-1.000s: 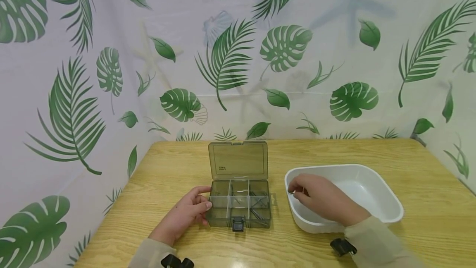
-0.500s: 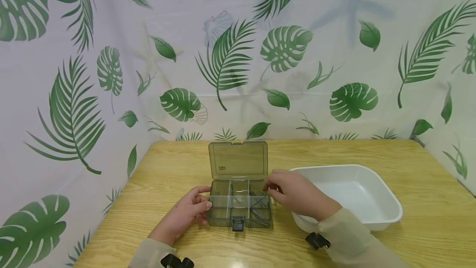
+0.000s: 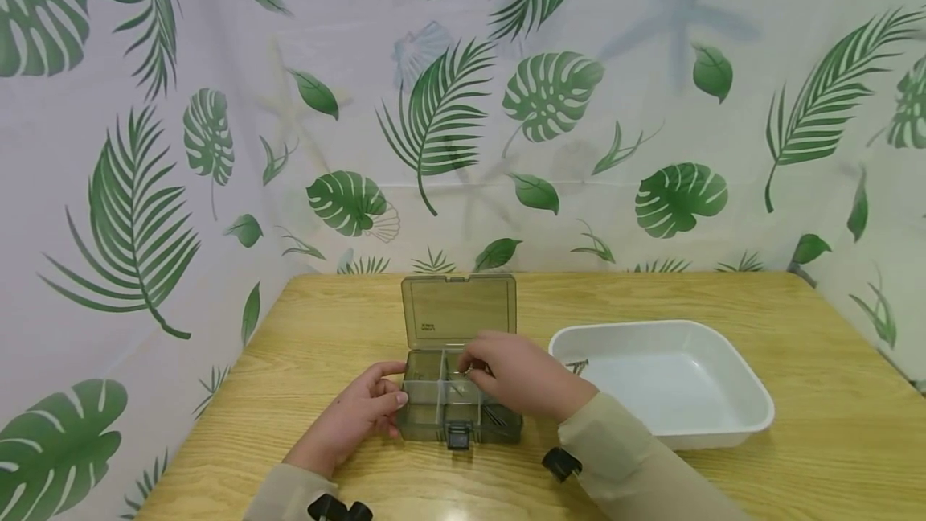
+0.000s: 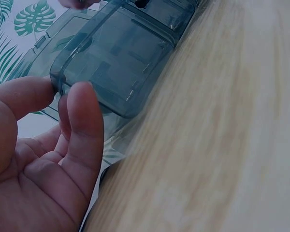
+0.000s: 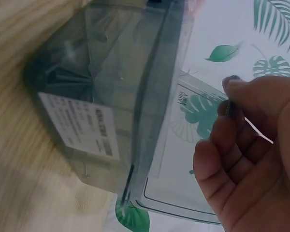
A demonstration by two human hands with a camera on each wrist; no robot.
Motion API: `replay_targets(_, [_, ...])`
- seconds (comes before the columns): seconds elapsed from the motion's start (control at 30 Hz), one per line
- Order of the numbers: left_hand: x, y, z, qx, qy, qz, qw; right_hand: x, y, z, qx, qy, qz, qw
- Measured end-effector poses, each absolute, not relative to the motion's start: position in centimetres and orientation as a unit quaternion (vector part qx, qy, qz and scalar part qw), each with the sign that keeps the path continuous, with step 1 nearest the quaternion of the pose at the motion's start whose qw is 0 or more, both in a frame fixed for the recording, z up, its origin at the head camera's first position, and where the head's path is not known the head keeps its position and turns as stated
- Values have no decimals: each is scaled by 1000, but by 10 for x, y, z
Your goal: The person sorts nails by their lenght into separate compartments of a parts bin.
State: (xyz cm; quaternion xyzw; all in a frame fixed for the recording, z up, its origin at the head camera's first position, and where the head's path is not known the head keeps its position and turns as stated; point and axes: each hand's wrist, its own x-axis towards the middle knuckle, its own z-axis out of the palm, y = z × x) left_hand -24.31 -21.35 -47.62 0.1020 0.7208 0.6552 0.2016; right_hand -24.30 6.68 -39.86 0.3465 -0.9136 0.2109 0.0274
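Observation:
A smoky clear compartment box [image 3: 422, 415] stands on the table with its lid [image 3: 459, 308] raised at the back. My left hand [image 3: 356, 416] holds the box at its left side; in the left wrist view, thumb and index finger meet at its corner. Over the back middle compartment, my right hand [image 3: 524, 372] pinches a small metal screw [image 5: 227, 108], mostly hidden by the fingertips. Several thin dark metal pieces [image 3: 495, 416] lie in the front right compartment. The right hand covers the back right compartment in the head view.
A white tray [image 3: 680, 328] sits to the right of the box, with small metal screws [image 3: 577, 366] near its left wall. The wooden table [image 3: 347, 304] reaches back to a leaf-patterned cloth [image 3: 615, 256]. A printed label [image 5: 79, 124] shows on the box.
My right hand has moved left from the tray's left edge, past the box's right side, to above its back middle compartment. The left hand has stayed at the box.

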Motion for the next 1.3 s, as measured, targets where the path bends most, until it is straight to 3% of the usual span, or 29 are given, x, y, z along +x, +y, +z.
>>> replay_targets(0.5, [-243, -215, -478, 106, 720, 656, 199, -248, 68, -403, 313, -923, 223, 26])
replay_targets(1.3, [-243, -215, -477, 107, 722, 653, 201, -240, 162, -402, 250, -947, 201, 13])
